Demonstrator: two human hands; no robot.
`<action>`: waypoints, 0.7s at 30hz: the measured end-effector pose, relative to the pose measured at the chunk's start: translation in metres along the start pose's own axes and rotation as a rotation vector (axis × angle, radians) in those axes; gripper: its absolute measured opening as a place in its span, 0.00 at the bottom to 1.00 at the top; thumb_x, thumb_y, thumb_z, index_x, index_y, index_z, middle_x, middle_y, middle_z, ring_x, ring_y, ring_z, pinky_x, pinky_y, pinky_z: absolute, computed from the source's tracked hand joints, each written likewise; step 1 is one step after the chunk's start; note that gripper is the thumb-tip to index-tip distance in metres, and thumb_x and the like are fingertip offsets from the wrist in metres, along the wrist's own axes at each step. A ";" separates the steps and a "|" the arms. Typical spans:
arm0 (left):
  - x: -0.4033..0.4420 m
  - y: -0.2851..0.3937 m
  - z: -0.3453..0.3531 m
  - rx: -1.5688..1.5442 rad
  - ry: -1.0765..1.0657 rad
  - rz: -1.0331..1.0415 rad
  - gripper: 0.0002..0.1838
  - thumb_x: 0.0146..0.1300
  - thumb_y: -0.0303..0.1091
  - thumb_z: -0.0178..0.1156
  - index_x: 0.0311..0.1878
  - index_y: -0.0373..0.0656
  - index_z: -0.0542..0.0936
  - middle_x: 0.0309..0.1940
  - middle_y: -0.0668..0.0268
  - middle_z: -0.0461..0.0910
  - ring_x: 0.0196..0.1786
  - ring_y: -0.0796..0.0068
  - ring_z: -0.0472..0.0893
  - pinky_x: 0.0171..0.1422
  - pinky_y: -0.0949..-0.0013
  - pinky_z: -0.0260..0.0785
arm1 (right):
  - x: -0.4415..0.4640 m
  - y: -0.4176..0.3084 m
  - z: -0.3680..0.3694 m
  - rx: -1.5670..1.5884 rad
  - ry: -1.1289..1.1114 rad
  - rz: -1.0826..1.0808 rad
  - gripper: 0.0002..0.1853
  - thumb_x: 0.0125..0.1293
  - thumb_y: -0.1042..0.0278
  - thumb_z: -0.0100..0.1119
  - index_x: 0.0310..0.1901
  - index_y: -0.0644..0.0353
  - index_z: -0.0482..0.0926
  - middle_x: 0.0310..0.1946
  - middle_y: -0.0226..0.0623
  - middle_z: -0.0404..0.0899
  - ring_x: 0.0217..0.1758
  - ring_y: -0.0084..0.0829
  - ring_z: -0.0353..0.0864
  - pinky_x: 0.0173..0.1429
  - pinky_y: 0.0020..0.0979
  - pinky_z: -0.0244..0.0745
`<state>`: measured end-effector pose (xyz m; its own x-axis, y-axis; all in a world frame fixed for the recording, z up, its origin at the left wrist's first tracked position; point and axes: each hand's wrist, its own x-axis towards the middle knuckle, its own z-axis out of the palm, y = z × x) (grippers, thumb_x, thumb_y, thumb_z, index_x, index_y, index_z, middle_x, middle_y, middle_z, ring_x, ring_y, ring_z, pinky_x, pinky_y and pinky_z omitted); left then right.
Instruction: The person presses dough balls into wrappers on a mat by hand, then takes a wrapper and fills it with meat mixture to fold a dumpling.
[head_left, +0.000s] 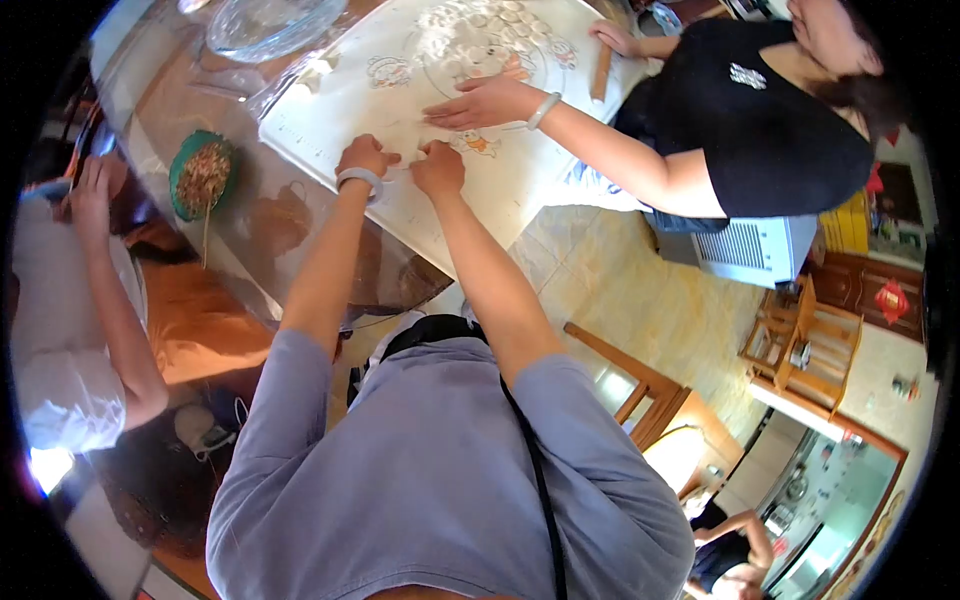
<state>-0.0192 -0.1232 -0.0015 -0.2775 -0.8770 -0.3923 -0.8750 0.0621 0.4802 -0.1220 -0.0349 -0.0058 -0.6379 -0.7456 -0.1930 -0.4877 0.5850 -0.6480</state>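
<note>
My left hand (pixel 368 158), with a pale bangle at the wrist, is closed with fingers curled over the white printed mat (pixel 320 115). Just to its right, my right hand (pixel 438 170) is closed too, thumb side facing the left. A small gap of mat separates the two. Whatever the fingers pinch, if anything, is too small or hidden to make out. Several small pale dough pieces (pixel 515 25) lie among flour (pixel 435 40) at the far side of the mat. A co-worker's flat hand (pixel 490 103) rests on the mat just beyond mine.
On the right, the co-worker's other hand (pixel 615 38) touches a wooden rolling pin (pixel 601 72). A green bowl of chopped filling (pixel 202 175) with a utensil stands left on the table, below a clear glass bowl (pixel 270 28). Another person's arm (pixel 115 300) is at far left.
</note>
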 end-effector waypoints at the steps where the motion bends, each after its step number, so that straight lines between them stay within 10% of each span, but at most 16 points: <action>1: 0.001 0.000 -0.003 0.005 -0.037 0.017 0.22 0.41 0.46 0.68 0.37 0.44 0.77 0.39 0.60 0.79 0.47 0.62 0.77 0.52 0.62 0.67 | -0.002 0.000 0.002 0.015 -0.012 0.018 0.16 0.47 0.65 0.60 0.38 0.61 0.76 0.39 0.44 0.79 0.44 0.44 0.78 0.47 0.39 0.73; 13: -0.012 -0.010 -0.002 -0.643 0.038 0.137 0.19 0.49 0.31 0.63 0.45 0.42 0.73 0.38 0.60 0.78 0.38 0.68 0.78 0.42 0.65 0.72 | -0.018 0.008 0.005 0.643 0.014 0.205 0.18 0.46 0.69 0.62 0.42 0.62 0.75 0.35 0.41 0.79 0.38 0.33 0.78 0.43 0.29 0.72; 21: -0.040 -0.034 -0.004 -1.544 -0.306 -0.015 0.23 0.62 0.23 0.48 0.61 0.43 0.64 0.45 0.57 0.75 0.48 0.66 0.77 0.50 0.62 0.75 | -0.042 -0.034 -0.035 0.448 -0.028 -0.198 0.16 0.50 0.71 0.60 0.43 0.59 0.76 0.35 0.42 0.79 0.39 0.33 0.79 0.43 0.31 0.73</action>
<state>0.0236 -0.0926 0.0007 -0.5066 -0.7353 -0.4501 0.3022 -0.6404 0.7061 -0.0996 -0.0127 0.0499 -0.5391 -0.8408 -0.0497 -0.2899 0.2406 -0.9263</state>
